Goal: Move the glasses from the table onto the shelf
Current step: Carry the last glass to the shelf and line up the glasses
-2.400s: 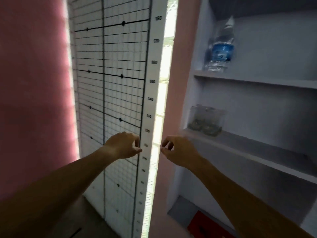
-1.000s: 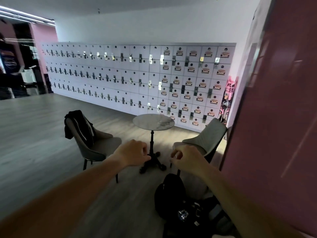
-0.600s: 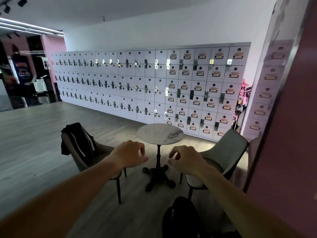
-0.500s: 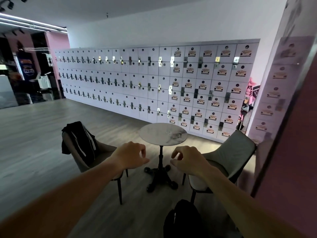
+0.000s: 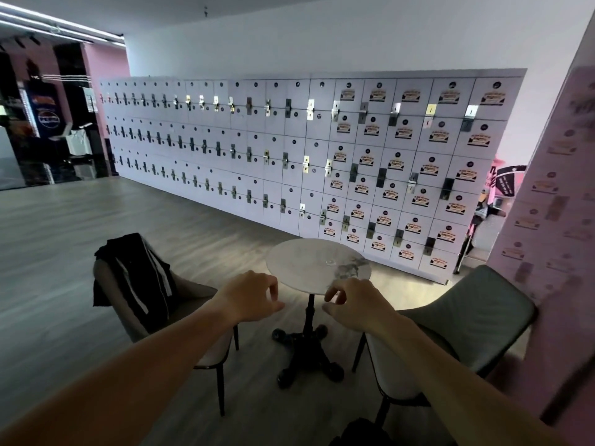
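Wide bare floor (image 5: 80, 252) left of the round table (image 5: 299, 265); pink wall (image 5: 553, 236) hems the right. One chair (image 5: 180, 304) with a black jacket (image 5: 135, 278) at left, one chair (image 5: 463, 320) at right, lockers (image 5: 322, 156) behind. Faint clear glass (image 5: 330, 261) near table centre, orientation unreadable. Left hand (image 5: 249, 296) and right hand (image 5: 354, 305) both empty, fingers loosely curled, short of the near rim.

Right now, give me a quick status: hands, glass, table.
Left hand and right hand empty, half curled. One glass on round table ahead. Chairs flank it.
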`<action>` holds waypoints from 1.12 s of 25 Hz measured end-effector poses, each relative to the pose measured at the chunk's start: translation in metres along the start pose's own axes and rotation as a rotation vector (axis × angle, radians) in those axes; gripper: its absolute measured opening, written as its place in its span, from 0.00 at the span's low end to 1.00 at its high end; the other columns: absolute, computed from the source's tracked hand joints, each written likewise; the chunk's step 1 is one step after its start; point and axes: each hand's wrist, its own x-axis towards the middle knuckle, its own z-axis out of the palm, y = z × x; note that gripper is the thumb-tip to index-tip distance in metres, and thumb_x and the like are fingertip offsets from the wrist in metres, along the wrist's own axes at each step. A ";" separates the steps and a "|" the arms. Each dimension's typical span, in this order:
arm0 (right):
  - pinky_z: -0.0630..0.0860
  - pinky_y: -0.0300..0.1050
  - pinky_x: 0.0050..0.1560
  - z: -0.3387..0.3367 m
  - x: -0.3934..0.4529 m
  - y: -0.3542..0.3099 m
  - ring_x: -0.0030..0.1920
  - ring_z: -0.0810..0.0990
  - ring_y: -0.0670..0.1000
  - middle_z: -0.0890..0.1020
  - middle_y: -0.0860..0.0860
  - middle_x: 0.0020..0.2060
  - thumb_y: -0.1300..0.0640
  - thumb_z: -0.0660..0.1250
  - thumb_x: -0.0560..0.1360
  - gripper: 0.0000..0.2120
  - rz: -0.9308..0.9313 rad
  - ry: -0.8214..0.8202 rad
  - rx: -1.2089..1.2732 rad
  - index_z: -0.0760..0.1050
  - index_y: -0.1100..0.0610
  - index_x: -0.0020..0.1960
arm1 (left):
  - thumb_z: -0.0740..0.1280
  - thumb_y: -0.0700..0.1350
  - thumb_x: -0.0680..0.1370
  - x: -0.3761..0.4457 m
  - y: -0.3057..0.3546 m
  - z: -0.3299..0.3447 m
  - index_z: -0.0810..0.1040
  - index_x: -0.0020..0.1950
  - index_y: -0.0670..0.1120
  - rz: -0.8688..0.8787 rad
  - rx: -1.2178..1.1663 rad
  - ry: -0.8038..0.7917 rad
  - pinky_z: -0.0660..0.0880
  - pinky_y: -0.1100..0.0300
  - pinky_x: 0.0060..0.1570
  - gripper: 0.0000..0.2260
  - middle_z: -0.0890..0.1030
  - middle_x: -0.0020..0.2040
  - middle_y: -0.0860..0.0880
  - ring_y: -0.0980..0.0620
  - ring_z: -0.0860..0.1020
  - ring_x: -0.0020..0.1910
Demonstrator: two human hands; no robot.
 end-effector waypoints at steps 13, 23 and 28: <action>0.82 0.48 0.52 0.027 0.228 0.000 0.42 0.82 0.46 0.84 0.46 0.42 0.46 0.72 0.72 0.05 0.107 0.063 -0.018 0.79 0.44 0.46 | 0.68 0.61 0.72 0.216 -0.101 -0.008 0.79 0.46 0.55 0.108 -0.035 -0.025 0.77 0.53 0.51 0.11 0.83 0.46 0.53 0.51 0.80 0.47; 0.81 0.47 0.51 0.025 0.392 0.095 0.43 0.82 0.47 0.85 0.47 0.43 0.46 0.71 0.73 0.06 0.188 0.073 0.023 0.80 0.46 0.47 | 0.68 0.61 0.72 0.409 -0.106 0.032 0.79 0.46 0.55 0.137 -0.007 -0.098 0.77 0.53 0.52 0.12 0.84 0.47 0.52 0.50 0.81 0.49; 0.81 0.47 0.51 -0.004 0.474 0.166 0.43 0.82 0.47 0.83 0.46 0.42 0.47 0.70 0.72 0.04 0.261 0.059 0.030 0.77 0.45 0.43 | 0.68 0.61 0.72 0.522 -0.082 0.051 0.79 0.45 0.55 0.155 0.002 -0.126 0.76 0.54 0.50 0.11 0.84 0.46 0.53 0.51 0.80 0.48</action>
